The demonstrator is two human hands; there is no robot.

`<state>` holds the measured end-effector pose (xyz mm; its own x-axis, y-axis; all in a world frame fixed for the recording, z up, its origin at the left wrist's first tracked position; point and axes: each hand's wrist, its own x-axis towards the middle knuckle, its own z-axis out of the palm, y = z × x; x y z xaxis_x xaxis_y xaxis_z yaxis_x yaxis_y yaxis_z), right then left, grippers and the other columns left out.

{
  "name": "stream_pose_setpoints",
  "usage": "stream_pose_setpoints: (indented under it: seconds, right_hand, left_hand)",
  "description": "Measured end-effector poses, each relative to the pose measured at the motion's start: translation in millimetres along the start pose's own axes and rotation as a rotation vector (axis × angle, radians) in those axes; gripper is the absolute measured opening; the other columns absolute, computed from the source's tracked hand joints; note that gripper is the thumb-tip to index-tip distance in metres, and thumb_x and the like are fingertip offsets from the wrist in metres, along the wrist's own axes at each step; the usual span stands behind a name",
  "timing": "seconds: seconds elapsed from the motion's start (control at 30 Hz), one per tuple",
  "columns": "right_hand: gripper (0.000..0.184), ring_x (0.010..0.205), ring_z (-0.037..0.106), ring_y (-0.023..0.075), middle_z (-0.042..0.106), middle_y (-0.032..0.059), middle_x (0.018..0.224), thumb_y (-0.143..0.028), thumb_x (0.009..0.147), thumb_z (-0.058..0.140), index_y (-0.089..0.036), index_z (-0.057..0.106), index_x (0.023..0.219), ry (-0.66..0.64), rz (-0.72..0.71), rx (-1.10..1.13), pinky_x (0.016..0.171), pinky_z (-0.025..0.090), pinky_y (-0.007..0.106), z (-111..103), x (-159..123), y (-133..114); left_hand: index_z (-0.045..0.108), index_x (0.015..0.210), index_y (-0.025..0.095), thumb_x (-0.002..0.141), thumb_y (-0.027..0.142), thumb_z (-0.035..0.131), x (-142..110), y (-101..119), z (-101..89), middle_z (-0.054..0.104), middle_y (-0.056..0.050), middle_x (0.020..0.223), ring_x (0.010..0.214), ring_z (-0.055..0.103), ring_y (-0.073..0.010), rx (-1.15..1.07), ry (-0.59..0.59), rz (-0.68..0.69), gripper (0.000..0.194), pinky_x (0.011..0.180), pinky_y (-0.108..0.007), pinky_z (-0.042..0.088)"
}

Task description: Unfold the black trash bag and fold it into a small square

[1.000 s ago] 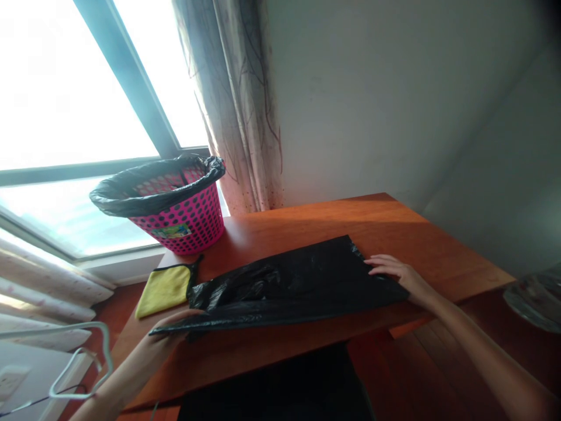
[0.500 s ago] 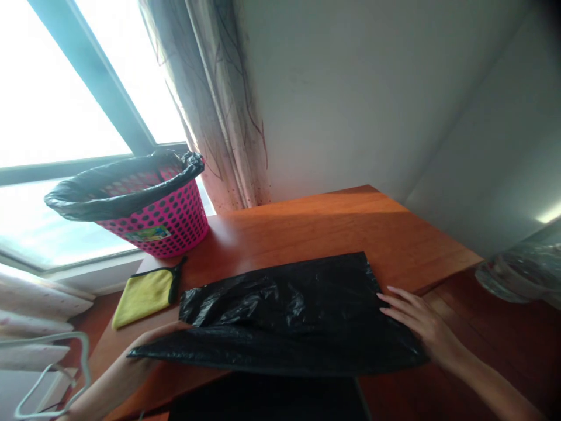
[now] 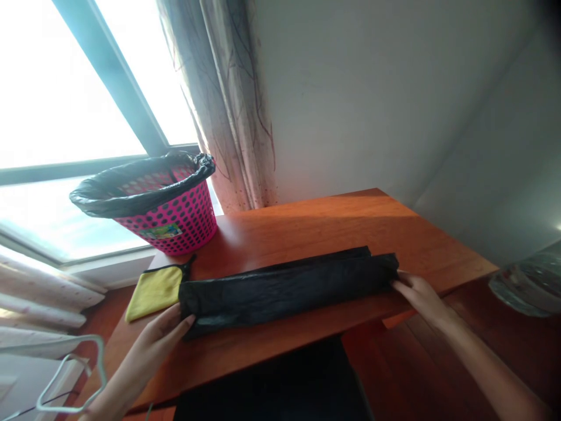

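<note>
A black plastic bag [image 3: 284, 286] lies folded into a long narrow strip across the orange wooden table [image 3: 333, 225]. My left hand [image 3: 160, 336] is at the strip's left end, fingers stretched flat and touching its corner. My right hand [image 3: 421, 295] rests at the strip's right end, fingertips on the bag's edge, fingers extended.
A pink perforated basket [image 3: 175, 216] lined with a black bag stands at the table's back left by the window. A yellow cloth [image 3: 155, 289] lies in front of it. A curtain [image 3: 228, 105] hangs behind. A white hanger [image 3: 65, 374] shows at lower left, a shiny object [image 3: 526, 283] at right.
The bag was a wide flat sheet; its near half has been folded over, leaving a narrow strip. Both hands have moved with the fold to the strip's ends.
</note>
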<state>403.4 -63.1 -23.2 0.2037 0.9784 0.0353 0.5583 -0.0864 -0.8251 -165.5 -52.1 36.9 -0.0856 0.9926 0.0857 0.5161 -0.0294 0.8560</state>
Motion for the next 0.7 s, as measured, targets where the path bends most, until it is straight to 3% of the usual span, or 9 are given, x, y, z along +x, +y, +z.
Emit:
stream_pose_setpoints:
  seconds: [0.13,0.3,0.4,0.5,0.63,0.7]
  right_hand:
    - [0.037,0.095,0.067,0.0316,0.074,0.0084,0.094,-0.051,0.085,0.052,-0.02,0.071,0.087,0.074,-0.003,-0.093,0.083,0.05,0.039,9.5,18.4,-6.4]
    - [0.04,0.084,0.066,0.0258,0.071,0.0057,0.083,-0.058,0.088,0.049,-0.021,0.063,0.079,0.196,-0.115,-0.162,0.074,0.047,0.031,21.8,34.1,-17.6]
    - [0.038,0.08,0.067,0.025,0.07,0.005,0.078,-0.057,0.088,0.048,-0.022,0.06,0.079,0.235,-0.117,-0.229,0.07,0.047,0.03,27.7,44.5,-19.2]
    - [0.034,0.08,0.068,0.0256,0.072,0.0064,0.085,-0.051,0.087,0.05,-0.021,0.063,0.096,0.247,-0.115,-0.328,0.068,0.046,0.031,32.6,53.8,-15.5]
    - [0.035,0.067,0.066,0.0253,0.07,0.0053,0.076,-0.044,0.089,0.048,-0.02,0.065,0.108,0.257,-0.124,-0.583,0.06,0.044,0.033,35.2,57.6,-9.8]
    - [0.035,0.073,0.066,0.0265,0.071,0.0071,0.081,-0.042,0.091,0.047,-0.019,0.066,0.109,0.291,-0.183,-0.694,0.065,0.046,0.035,34.4,55.8,-12.0]
  left_hand:
    - [0.071,0.097,0.018,0.06,0.064,0.077,-1.9,0.6,8.3,0.076,-0.007,0.083,0.079,0.071,-0.0263,-0.104,-0.023,-0.094,0.059,0.071,-0.032,0.061]
    - [0.066,0.108,0.018,0.068,0.066,0.071,-2.7,-5.9,17.3,0.076,-0.008,0.082,0.076,0.072,-0.026,-0.086,-0.038,-0.07,0.063,0.069,-0.033,0.061]
    - [0.062,0.117,0.017,0.075,0.062,0.063,-3.4,-13.4,19.7,0.076,-0.009,0.088,0.078,0.073,-0.0257,0.083,0.031,-0.035,0.062,0.068,-0.031,0.06]
    - [0.057,0.127,0.017,0.082,0.057,0.054,-4.0,-19.3,21.2,0.076,-0.01,0.1,0.079,0.074,-0.0249,0.299,0.08,-0.029,0.06,0.068,-0.03,0.058]
    - [0.048,0.139,0.014,0.091,0.049,0.043,-7.7,-11.6,21.7,0.075,-0.007,0.083,0.076,0.072,-0.0259,0.631,0.025,-0.051,0.059,0.066,-0.032,0.054]
    - [0.045,0.141,0.012,0.095,0.046,0.037,-11.6,0.9,22.3,0.074,-0.008,0.084,0.077,0.072,-0.0279,0.79,0.013,-0.039,0.058,0.065,-0.034,0.053]
